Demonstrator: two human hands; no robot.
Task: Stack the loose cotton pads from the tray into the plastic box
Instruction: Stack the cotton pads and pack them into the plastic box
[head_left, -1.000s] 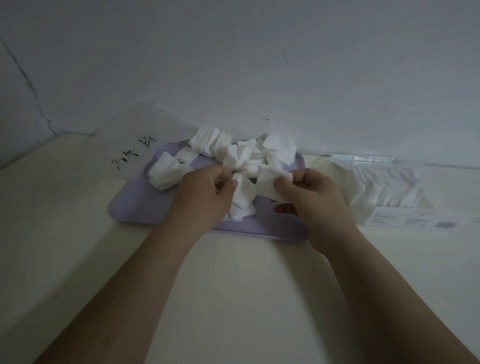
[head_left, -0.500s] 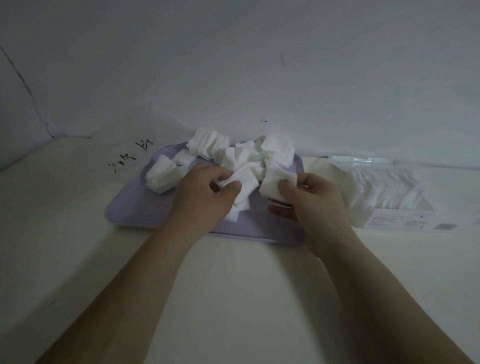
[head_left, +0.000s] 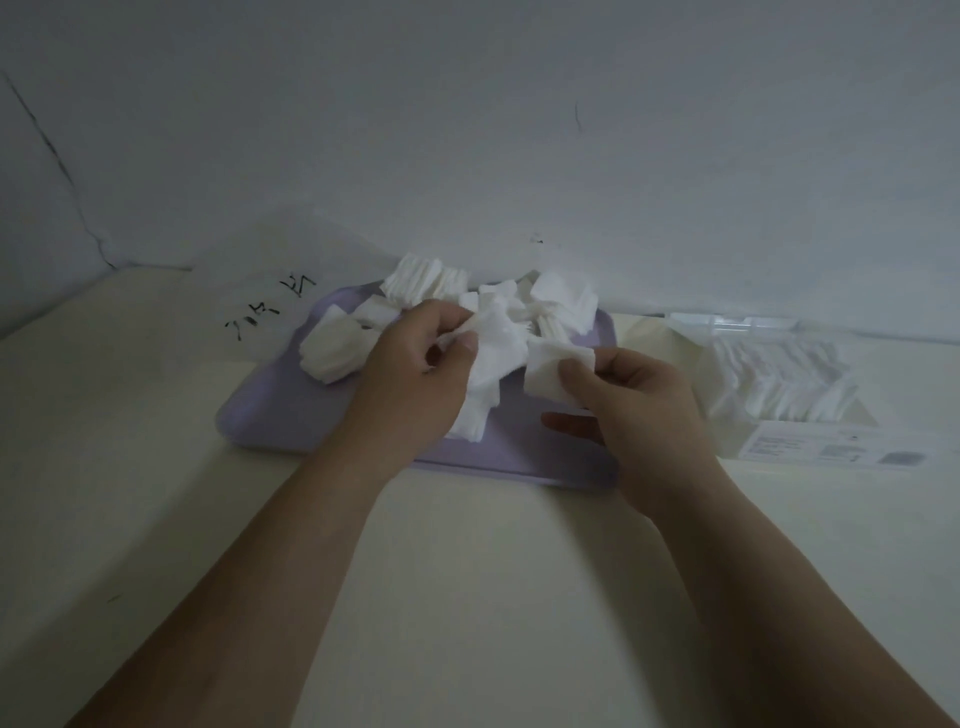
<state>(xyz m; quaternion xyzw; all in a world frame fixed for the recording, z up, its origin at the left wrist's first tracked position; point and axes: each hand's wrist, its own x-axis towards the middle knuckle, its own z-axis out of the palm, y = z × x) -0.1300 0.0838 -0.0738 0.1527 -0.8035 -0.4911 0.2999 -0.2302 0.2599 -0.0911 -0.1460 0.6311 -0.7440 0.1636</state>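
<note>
Head view, left hand (head_left: 410, 384) pinching pads (head_left: 493, 358); right hand (head_left: 639, 400) pinching one pad (head_left: 550, 369)

Both bare forearms reach in from the bottom edge and angle toward each other. Left grip (head_left: 415, 379) has the back of the hand up, thumb and curled fingers pinching a bunch of cotton pads (head_left: 493, 358). Right grip (head_left: 639, 410) sits just beside it, thumb pressed on a single pad (head_left: 545, 369), fingers curled behind, one finger poking straight out underneath. The grips are close, not touching.
</note>
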